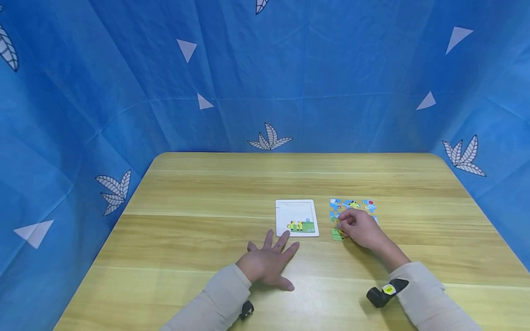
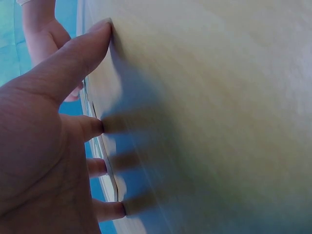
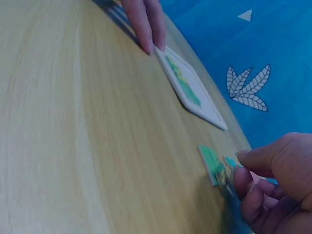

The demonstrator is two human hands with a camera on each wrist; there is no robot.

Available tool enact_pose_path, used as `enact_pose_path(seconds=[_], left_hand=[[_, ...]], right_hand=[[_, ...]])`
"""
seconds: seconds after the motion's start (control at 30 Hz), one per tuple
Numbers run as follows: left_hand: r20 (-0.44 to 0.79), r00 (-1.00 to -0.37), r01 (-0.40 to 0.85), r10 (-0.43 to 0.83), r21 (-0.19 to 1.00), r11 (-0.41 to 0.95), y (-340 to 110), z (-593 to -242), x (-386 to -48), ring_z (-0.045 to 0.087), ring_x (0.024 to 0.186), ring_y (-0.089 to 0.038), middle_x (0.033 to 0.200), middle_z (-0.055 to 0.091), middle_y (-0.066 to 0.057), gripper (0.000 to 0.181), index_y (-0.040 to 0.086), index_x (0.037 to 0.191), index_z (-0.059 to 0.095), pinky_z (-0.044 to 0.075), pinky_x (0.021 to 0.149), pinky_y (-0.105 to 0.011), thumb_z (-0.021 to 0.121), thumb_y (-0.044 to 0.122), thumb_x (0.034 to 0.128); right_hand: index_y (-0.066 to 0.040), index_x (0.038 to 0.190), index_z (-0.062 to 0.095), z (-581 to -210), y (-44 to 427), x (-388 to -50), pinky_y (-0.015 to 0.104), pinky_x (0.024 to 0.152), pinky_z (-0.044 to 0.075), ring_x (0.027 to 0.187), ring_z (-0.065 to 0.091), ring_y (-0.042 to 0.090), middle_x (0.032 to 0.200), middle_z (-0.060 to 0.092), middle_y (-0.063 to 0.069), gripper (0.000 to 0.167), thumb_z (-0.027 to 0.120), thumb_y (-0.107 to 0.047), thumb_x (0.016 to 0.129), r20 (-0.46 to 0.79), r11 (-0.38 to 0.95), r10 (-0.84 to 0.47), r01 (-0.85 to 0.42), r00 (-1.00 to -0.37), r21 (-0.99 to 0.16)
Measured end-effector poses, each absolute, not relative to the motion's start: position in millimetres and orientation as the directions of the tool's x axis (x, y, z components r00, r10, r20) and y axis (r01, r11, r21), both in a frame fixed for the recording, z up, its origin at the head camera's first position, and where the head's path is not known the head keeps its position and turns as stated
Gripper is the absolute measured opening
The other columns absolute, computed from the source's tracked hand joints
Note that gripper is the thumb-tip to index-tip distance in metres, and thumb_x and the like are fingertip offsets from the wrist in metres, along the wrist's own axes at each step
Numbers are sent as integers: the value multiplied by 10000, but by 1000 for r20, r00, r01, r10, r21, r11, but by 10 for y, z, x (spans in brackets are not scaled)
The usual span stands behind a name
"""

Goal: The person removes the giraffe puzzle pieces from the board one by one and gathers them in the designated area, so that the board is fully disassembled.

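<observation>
A white puzzle tray (image 1: 295, 205) lies flat on the table, with a few joined pieces (image 1: 304, 226) showing green and yellow along its near edge. My left hand (image 1: 268, 264) is spread wide, its fingertips at the tray's near edge; in the right wrist view, two left fingers (image 3: 141, 24) touch the tray's corner. To the right of the tray, my right hand (image 1: 364, 230) has its thumb and forefinger curled together over the loose pieces and pinches a small puzzle piece (image 3: 230, 161), mostly hidden by the fingertips. A green piece (image 1: 337, 235) lies just below those fingers.
Several loose puzzle pieces (image 1: 370, 204) in blue, yellow and red lie in rows beyond and under the right hand. The wooden table (image 1: 207, 184) has a blue patterned curtain (image 1: 232, 69) behind it and at its sides. Each sleeve bears a black wrist camera (image 1: 385, 293).
</observation>
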State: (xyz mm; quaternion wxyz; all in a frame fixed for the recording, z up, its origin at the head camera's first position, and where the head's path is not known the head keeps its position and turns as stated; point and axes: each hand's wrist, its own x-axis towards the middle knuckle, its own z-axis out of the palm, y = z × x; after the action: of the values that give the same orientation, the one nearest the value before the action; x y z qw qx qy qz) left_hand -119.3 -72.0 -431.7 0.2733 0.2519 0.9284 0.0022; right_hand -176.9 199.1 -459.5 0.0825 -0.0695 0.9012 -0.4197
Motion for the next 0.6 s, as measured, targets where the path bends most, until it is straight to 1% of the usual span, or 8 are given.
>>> enact_pose_path(seconds=[0.13,0.3,0.4,0.5,0.6], left_hand=[[-507,-724,465,468,143,874,-714,-4310,-1194,32,1443,-376,1598,-26,32,997,377,1509,118,230,962,-742,632,685,712],[-508,-723,465,469,144,873,-709,-4308,-1195,28,1442,-378,1598,-32,32,998,374,1509,119,229,963,-742,633,684,711],[-508,-723,465,469,143,873,-709,-4308,-1196,27,1442,-379,1598,-30,29,1002,372,1510,120,229,962,-743,635,684,709],[-509,-724,465,466,139,875,-709,-4312,-1197,31,1442,-380,1598,-25,27,1006,373,1509,119,229,962,-743,637,686,705],[-508,-725,464,465,138,875,-707,-4317,-1197,36,1440,-383,1598,-22,24,1012,373,1509,120,227,962,-744,637,690,699]], right_hand=[[29,1009,605,-4573,1961,-1772,255,600,490,655,604,137,825,659,102,164,599,-88,894,-63,629,-182,-68,-981,-774],[25,1025,605,-4585,1906,-1795,252,592,486,662,602,142,842,660,109,184,605,-110,900,-76,612,-175,-48,-982,-789],[20,1026,600,-4599,1844,-1806,251,605,489,700,613,148,855,660,101,195,614,-132,903,-81,601,-176,-42,-981,-798],[27,1027,600,-4605,1765,-1824,252,611,504,755,628,159,864,653,103,204,626,-127,896,-65,576,-187,-56,-980,-816],[40,1014,604,-4613,1683,-1841,260,597,518,741,639,178,850,642,116,191,628,-101,888,-47,544,-203,-72,-978,-836]])
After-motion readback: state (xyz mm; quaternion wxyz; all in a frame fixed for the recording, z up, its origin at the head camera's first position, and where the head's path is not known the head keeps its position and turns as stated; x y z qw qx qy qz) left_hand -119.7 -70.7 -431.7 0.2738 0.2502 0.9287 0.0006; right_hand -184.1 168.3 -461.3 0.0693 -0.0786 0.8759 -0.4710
